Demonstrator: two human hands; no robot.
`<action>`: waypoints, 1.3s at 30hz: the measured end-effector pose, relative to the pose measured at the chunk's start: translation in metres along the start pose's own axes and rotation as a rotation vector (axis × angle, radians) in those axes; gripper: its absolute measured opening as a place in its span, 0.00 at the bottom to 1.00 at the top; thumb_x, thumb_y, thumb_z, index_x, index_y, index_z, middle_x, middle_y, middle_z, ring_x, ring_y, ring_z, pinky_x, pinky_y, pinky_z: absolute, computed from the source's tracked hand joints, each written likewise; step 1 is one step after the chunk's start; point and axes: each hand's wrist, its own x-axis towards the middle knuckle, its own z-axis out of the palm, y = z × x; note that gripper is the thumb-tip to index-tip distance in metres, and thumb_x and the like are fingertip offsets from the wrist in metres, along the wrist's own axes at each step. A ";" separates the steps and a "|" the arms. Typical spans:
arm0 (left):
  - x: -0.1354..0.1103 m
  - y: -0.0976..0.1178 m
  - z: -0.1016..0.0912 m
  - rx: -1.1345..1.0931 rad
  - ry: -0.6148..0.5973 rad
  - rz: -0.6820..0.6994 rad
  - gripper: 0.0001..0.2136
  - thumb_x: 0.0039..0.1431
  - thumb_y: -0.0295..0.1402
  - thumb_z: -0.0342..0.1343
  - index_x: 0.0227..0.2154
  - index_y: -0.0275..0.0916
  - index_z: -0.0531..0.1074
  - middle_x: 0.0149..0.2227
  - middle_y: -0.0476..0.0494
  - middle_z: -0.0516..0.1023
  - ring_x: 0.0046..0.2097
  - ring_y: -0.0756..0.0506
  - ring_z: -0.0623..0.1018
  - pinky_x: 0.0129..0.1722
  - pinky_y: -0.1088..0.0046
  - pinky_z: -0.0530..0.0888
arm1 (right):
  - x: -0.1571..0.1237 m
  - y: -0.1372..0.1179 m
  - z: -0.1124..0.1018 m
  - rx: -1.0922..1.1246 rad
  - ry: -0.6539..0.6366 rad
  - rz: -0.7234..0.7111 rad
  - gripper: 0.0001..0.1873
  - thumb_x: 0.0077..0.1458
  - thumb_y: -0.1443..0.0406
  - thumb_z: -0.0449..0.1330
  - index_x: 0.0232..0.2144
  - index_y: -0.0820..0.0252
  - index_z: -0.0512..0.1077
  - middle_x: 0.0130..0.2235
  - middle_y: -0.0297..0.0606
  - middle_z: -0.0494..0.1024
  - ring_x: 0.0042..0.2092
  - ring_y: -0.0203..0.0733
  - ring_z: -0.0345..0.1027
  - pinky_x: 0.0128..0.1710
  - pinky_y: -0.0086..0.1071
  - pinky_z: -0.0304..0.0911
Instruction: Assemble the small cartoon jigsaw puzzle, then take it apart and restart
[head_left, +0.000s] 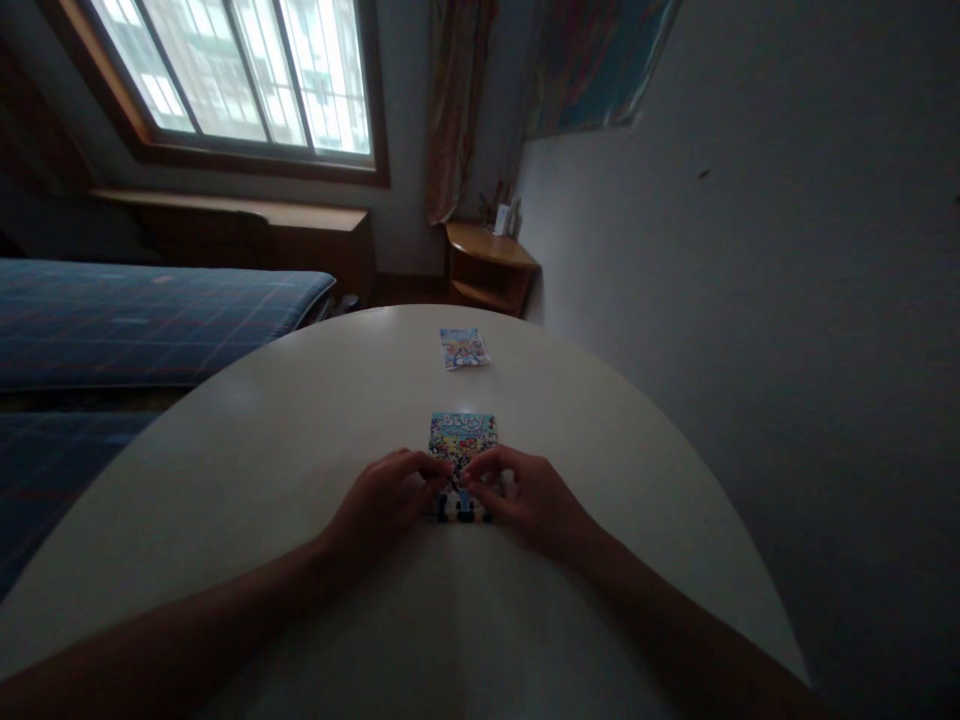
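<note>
A colourful printed booklet or card (463,430) with large pale lettering along its top lies on the white table in front of me. Over its lower half, my left hand (394,490) and my right hand (517,490) meet from either side, fingertips pinched close together. A small dark bit seems to show between the fingertips, too small to name. Whether the fingers touch the printed surface is unclear. Farther back lies a small shiny printed packet (463,348), apart from both hands.
The round white table (300,420) curves around me. To the left are a plaid-covered mattress (150,320) and a wooden ledge under a barred window (240,70). A wooden corner shelf (491,245) stands beyond the table, and a bare wall (750,300) rises close on the right.
</note>
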 end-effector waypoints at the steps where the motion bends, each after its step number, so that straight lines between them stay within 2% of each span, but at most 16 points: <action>1: 0.001 -0.002 0.000 0.034 0.020 0.034 0.05 0.58 0.29 0.57 0.35 0.41 0.77 0.33 0.48 0.81 0.35 0.47 0.80 0.39 0.70 0.76 | 0.000 0.002 -0.003 -0.092 0.018 -0.038 0.08 0.56 0.63 0.63 0.40 0.56 0.75 0.41 0.38 0.80 0.43 0.42 0.72 0.47 0.38 0.66; 4: 0.003 -0.006 -0.001 0.115 0.044 0.110 0.06 0.59 0.28 0.55 0.35 0.41 0.77 0.32 0.47 0.80 0.36 0.46 0.79 0.39 0.70 0.75 | -0.001 0.010 -0.007 -0.314 0.029 -0.111 0.24 0.52 0.62 0.66 0.52 0.57 0.71 0.55 0.44 0.74 0.57 0.49 0.65 0.58 0.46 0.58; 7: 0.005 -0.009 -0.001 0.180 0.026 0.136 0.07 0.61 0.27 0.55 0.36 0.42 0.77 0.34 0.47 0.80 0.37 0.46 0.78 0.39 0.70 0.75 | -0.002 0.019 -0.006 -0.403 -0.034 -0.115 0.35 0.52 0.58 0.66 0.60 0.60 0.64 0.61 0.47 0.67 0.62 0.52 0.58 0.61 0.49 0.54; 12: 0.006 -0.010 -0.001 0.287 -0.049 0.221 0.06 0.62 0.26 0.55 0.37 0.42 0.77 0.32 0.48 0.81 0.36 0.46 0.76 0.38 0.70 0.74 | -0.002 0.024 -0.003 -0.398 -0.107 -0.158 0.33 0.53 0.57 0.65 0.59 0.59 0.65 0.61 0.47 0.67 0.63 0.51 0.57 0.63 0.48 0.52; 17: 0.005 -0.011 0.001 0.343 -0.066 0.283 0.06 0.63 0.28 0.56 0.37 0.42 0.77 0.31 0.47 0.80 0.36 0.45 0.75 0.38 0.68 0.74 | -0.001 0.022 -0.003 -0.389 -0.108 -0.170 0.30 0.53 0.56 0.66 0.56 0.59 0.68 0.61 0.48 0.68 0.62 0.51 0.59 0.63 0.48 0.53; 33: 0.001 -0.011 0.003 0.329 -0.038 0.342 0.07 0.65 0.30 0.53 0.36 0.42 0.77 0.33 0.45 0.80 0.37 0.45 0.74 0.40 0.67 0.73 | -0.002 0.020 -0.003 -0.407 -0.115 -0.150 0.30 0.53 0.56 0.65 0.57 0.57 0.68 0.62 0.46 0.67 0.63 0.50 0.58 0.63 0.47 0.53; 39: 0.001 -0.013 0.002 0.320 -0.085 0.325 0.07 0.64 0.28 0.55 0.39 0.42 0.77 0.37 0.44 0.80 0.40 0.44 0.74 0.41 0.66 0.74 | -0.002 0.019 -0.004 -0.407 -0.111 -0.154 0.30 0.53 0.57 0.65 0.57 0.58 0.69 0.61 0.46 0.67 0.63 0.50 0.58 0.63 0.47 0.53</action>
